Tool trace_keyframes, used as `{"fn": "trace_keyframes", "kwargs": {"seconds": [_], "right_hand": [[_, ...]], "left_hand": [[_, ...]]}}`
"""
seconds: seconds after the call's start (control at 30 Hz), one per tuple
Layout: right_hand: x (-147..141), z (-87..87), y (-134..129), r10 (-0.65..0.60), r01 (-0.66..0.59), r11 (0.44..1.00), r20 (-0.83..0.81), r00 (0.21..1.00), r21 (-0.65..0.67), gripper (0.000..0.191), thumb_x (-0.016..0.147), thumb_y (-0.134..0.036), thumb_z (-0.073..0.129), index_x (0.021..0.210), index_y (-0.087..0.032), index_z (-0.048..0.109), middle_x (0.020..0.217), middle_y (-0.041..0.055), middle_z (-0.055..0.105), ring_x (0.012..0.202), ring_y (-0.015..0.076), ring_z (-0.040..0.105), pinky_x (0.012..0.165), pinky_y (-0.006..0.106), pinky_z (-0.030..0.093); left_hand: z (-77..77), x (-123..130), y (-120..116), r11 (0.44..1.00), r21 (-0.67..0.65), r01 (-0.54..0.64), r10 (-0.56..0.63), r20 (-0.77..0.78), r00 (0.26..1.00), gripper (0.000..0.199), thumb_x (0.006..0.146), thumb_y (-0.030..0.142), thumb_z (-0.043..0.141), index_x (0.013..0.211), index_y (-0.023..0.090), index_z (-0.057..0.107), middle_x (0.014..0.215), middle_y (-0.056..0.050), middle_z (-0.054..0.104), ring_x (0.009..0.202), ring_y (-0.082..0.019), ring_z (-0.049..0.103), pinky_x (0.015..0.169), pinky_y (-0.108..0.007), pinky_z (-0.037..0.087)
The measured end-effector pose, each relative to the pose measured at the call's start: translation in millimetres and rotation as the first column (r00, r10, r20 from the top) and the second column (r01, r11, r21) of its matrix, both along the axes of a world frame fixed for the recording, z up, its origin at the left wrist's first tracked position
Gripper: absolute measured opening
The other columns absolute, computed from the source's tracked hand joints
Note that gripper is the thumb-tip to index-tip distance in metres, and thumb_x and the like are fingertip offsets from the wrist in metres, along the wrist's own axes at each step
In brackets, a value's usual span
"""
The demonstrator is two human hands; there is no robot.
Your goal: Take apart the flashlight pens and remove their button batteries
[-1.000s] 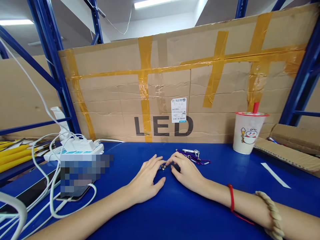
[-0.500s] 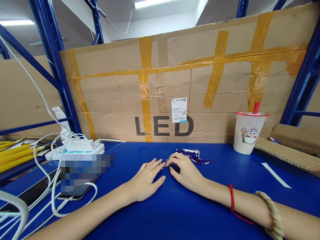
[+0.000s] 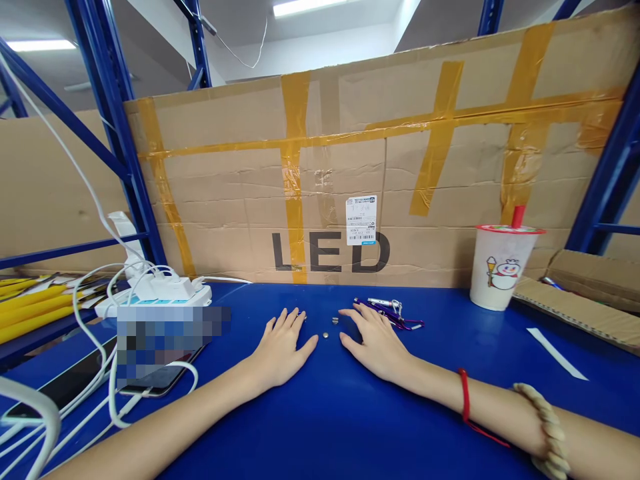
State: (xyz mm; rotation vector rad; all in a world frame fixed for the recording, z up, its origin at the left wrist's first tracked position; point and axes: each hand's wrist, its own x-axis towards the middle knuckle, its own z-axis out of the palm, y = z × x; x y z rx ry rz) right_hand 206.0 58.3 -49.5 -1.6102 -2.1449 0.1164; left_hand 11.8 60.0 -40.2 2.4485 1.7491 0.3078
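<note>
My left hand point(image 3: 284, 348) lies palm down on the blue tabletop point(image 3: 300, 427), fingers outstretched and thumb apart. A tiny shiny piece shows at its fingertips, partly hidden. Opposite it, my right hand point(image 3: 376, 340) rests with fingers spread and holds nothing I can see. Between the hands lie a small round silver piece point(image 3: 325, 335) and, a little farther back, a small silver metal piece point(image 3: 335, 321); both are too small to name. Just behind the right hand is a bunch of purple cords with metal clips point(image 3: 395, 313).
A white cup with a red straw point(image 3: 501, 270) stands at the back right, near a white strip point(image 3: 557, 353) and an open cardboard box point(image 3: 575, 313). Leftward are a power strip point(image 3: 155, 297), tangled white cables and a phone point(image 3: 160, 380). A large cardboard panel point(image 3: 240, 193) closes off the back.
My hands have moved apart, the left one leftward and the right one slightly right. Small silver pieces now show in the gap, where the fingers had been close together.
</note>
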Motion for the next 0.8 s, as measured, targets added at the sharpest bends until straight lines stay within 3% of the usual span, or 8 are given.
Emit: {"fn": "trace_keyframes", "kwargs": {"seconds": [0.17,0.27,0.37,0.47,0.6,0.73,0.8], "right_hand": [[1.5,-1.1,1.3,0.082,-0.079,0.992,-0.032,0.996,0.099,0.040,0.082,-0.032,0.045,0.120,-0.019,0.052,0.126,0.0094,0.048,0.122,0.0244,0.036,0.101,0.045,0.026],[2.1,-2.5,2.3,0.165,-0.160,0.981,-0.038,0.985,0.111,0.036,0.083,-0.029,0.045,0.115,-0.018,0.056,0.122,0.0090,0.051,0.118,0.0225,0.040,0.100,0.043,0.028],[2.2,-3.1,3.1,0.282,-0.275,0.953,-0.043,0.958,0.123,0.032,0.085,-0.021,0.042,0.112,-0.019,0.057,0.118,0.0083,0.053,0.114,0.0199,0.043,0.098,0.040,0.032],[2.2,-3.1,4.1,0.338,-0.329,0.933,-0.043,0.940,0.144,0.033,0.085,-0.013,0.037,0.109,-0.020,0.057,0.114,0.0076,0.054,0.109,0.0183,0.046,0.095,0.038,0.035],[3.0,-3.0,4.6,0.151,-0.137,0.978,-0.079,0.985,0.159,0.041,0.082,-0.013,0.036,0.121,-0.020,0.047,0.121,0.0081,0.048,0.116,0.0197,0.040,0.098,0.040,0.031],[2.7,-3.2,3.9,-0.026,0.046,0.990,-0.149,0.988,0.131,0.050,0.083,-0.026,0.039,0.131,-0.018,0.034,0.130,0.0101,0.038,0.121,0.0219,0.035,0.099,0.041,0.030],[1.8,-3.6,3.9,-0.072,0.084,0.993,-0.135,0.988,0.088,0.052,0.083,-0.033,0.040,0.133,-0.018,0.033,0.134,0.0113,0.033,0.124,0.0242,0.032,0.100,0.043,0.029]], "left_hand": [[-0.4,0.0,-0.7,0.994,0.098,0.048,-0.053,0.042,0.998,0.064,0.087,0.054,0.027,0.140,0.017,0.024,0.146,-0.010,0.019,0.135,-0.028,0.008,0.108,-0.051,0.013],[5.3,2.4,-6.1,0.951,0.199,0.237,-0.251,0.051,0.967,0.052,0.090,0.045,0.030,0.137,0.023,0.030,0.146,-0.005,0.020,0.136,-0.024,0.010,0.109,-0.047,0.016],[11.7,4.3,-12.0,0.865,0.192,0.464,-0.478,0.031,0.878,0.043,0.091,0.034,0.031,0.133,0.027,0.036,0.145,-0.002,0.024,0.135,-0.021,0.015,0.109,-0.044,0.019],[14.4,3.9,-14.3,0.820,0.143,0.553,-0.563,0.036,0.826,0.045,0.091,0.031,0.033,0.136,0.028,0.032,0.145,0.000,0.023,0.135,-0.020,0.015,0.109,-0.044,0.019],[14.8,2.2,-12.8,0.837,0.076,0.541,-0.546,0.066,0.835,0.052,0.092,0.038,0.031,0.141,0.024,0.019,0.146,-0.002,0.016,0.135,-0.019,0.012,0.111,-0.041,0.016],[14.3,3.2,-11.4,0.814,0.009,0.581,-0.581,0.045,0.813,0.046,0.094,0.038,0.024,0.138,0.026,0.028,0.143,0.001,0.025,0.135,-0.016,0.013,0.112,-0.039,0.012],[12.6,3.9,-10.5,0.832,0.031,0.553,-0.554,0.043,0.831,0.047,0.093,0.039,0.025,0.137,0.024,0.030,0.141,-0.001,0.029,0.135,-0.016,0.015,0.112,-0.039,0.012]]}}
